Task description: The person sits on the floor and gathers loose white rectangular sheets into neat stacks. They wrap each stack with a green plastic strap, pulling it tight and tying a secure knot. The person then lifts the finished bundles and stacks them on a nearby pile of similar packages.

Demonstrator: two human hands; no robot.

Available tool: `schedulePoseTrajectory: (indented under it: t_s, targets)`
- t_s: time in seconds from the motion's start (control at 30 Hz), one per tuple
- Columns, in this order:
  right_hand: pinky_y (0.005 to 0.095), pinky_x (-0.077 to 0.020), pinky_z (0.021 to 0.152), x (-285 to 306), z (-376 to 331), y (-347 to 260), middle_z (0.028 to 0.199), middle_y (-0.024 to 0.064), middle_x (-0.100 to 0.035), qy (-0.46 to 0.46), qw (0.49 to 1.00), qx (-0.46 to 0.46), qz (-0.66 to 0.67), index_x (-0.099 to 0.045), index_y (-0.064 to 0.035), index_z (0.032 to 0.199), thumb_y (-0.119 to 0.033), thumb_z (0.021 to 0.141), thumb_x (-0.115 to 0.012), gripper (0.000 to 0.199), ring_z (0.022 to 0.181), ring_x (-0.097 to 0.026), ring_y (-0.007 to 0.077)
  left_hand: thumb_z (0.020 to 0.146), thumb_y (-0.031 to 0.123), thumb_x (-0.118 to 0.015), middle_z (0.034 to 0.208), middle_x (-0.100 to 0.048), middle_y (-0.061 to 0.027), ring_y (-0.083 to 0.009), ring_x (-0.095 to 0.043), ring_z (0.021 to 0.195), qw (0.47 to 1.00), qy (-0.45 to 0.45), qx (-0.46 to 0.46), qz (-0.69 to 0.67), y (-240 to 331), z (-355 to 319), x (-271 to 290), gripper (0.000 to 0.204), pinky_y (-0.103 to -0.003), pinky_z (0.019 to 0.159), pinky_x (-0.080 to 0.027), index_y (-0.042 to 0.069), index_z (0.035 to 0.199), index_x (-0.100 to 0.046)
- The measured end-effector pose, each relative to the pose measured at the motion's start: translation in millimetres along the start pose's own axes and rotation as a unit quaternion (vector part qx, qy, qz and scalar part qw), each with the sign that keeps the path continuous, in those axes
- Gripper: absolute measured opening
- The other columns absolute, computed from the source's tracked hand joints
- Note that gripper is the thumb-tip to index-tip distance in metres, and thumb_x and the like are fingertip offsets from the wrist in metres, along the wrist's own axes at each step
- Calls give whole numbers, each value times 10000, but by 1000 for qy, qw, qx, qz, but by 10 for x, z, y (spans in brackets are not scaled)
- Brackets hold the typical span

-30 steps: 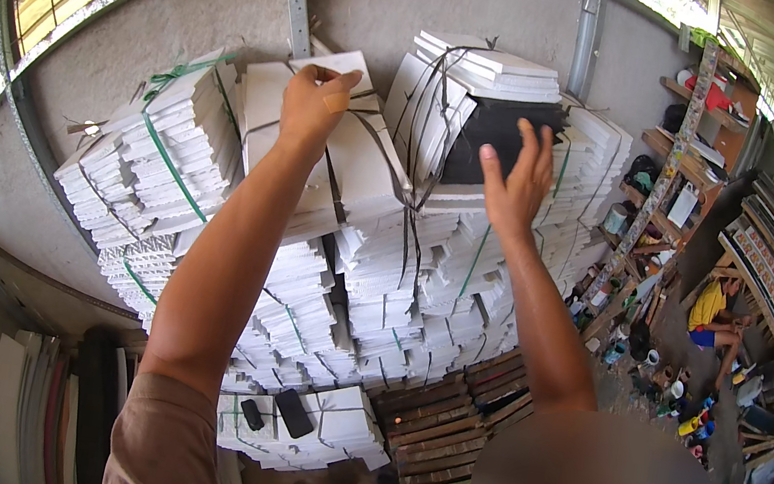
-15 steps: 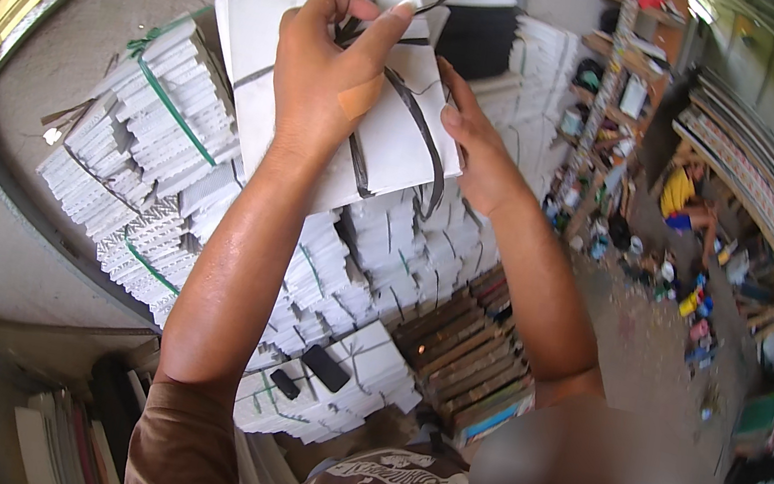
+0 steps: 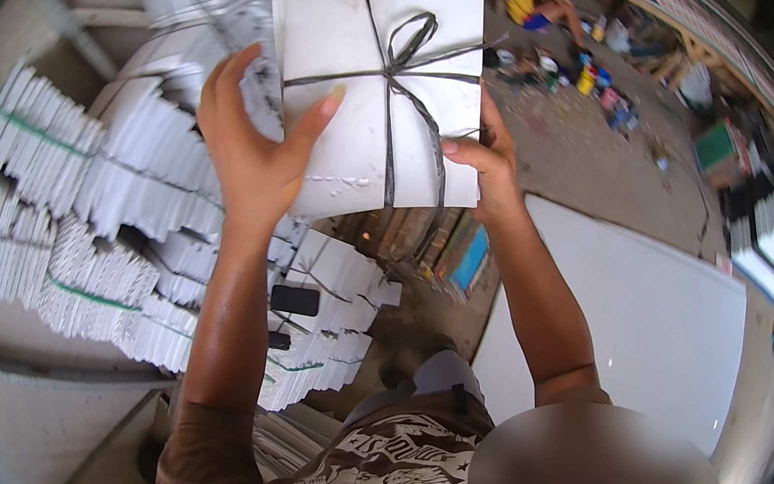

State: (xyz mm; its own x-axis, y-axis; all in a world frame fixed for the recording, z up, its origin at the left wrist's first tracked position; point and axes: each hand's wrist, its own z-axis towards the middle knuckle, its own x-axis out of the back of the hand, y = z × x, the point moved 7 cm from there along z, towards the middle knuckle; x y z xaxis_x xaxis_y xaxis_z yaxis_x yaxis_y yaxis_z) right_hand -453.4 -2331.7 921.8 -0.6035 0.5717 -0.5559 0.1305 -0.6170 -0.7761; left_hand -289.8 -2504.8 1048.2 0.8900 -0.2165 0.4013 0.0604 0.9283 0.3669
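A bundle of white sheets (image 3: pixel 349 130) is held up before me, crossed by a black tie (image 3: pixel 392 71) with a looped knot on its upper face and loose ends hanging down. My right hand (image 3: pixel 495 168) grips its right edge, thumb on the upper face and fingers mostly hidden behind. At the left side, my left hand (image 3: pixel 254 155) has its fingers spread apart; the thumb reaches over the bundle's face, while the other fingers stand off its left edge. Whether that thumb presses on the sheets I cannot tell.
Stacks of tied white bundles (image 3: pixel 131 161) fill the left, with a black phone-like object (image 3: pixel 295 300) on the nearer pile. Brown slats (image 3: pixel 398 234) lie beyond. A large white panel (image 3: pixel 618 319) is at right. A person in yellow (image 3: pixel 520 2) sits far off among scattered containers.
My left hand has left the knot and moved to the bundle's left side, fingers spreading. The view has turned right, bringing the white panel in. My right hand keeps its grip.
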Motion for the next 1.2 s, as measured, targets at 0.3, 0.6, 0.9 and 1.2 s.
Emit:
schedulePoseTrajectory:
  t_s: [0.3, 0.6, 0.9, 1.2]
  targets:
    - [350, -200, 1206, 1734, -1784, 74, 1610, 151, -302, 166, 972, -57, -153, -206, -100, 1616, -20, 679, -742, 1082, 1502, -239, 282, 911, 162, -714, 1466, -466, -150, -270, -493, 1306, 671, -348, 404, -515, 175, -2205, -1866, 814, -393, 1089, -402, 41, 1572, -253]
    - [406, -291, 1182, 2441, -3771, 496, 1528, 237, -409, 334, 880, -173, -289, -249, -23, 1570, -355, 964, -678, 813, 1448, -362, 336, 864, 188, -748, 1546, -362, -158, -284, -419, 1366, 643, -498, 389, -434, 551, -4124, -2327, 948, -376, 1146, -318, -20, 1583, -167]
    - [423, -393, 1118, 2218, -5083, 1623, 1443, 265, -519, 465, 777, -274, -323, -288, -86, 1562, -414, 960, -650, 775, 1357, -496, 396, 802, 184, -804, 1390, -541, -131, -265, -531, 1244, 496, -622, 446, -410, 107, -5455, -2115, 918, -381, 1049, -415, 55, 1554, -294]
    - [468, -430, 1063, 2141, -5612, 2917, 1395, 266, -563, 434, 703, -414, -381, -299, -117, 1570, -443, 928, -637, 796, 1289, -543, 432, 970, 668, -514, 1430, -526, -179, -293, -510, 1303, 497, -628, 542, -254, -978, -6992, -1595, 844, -393, 1087, -398, 2, 1477, -413]
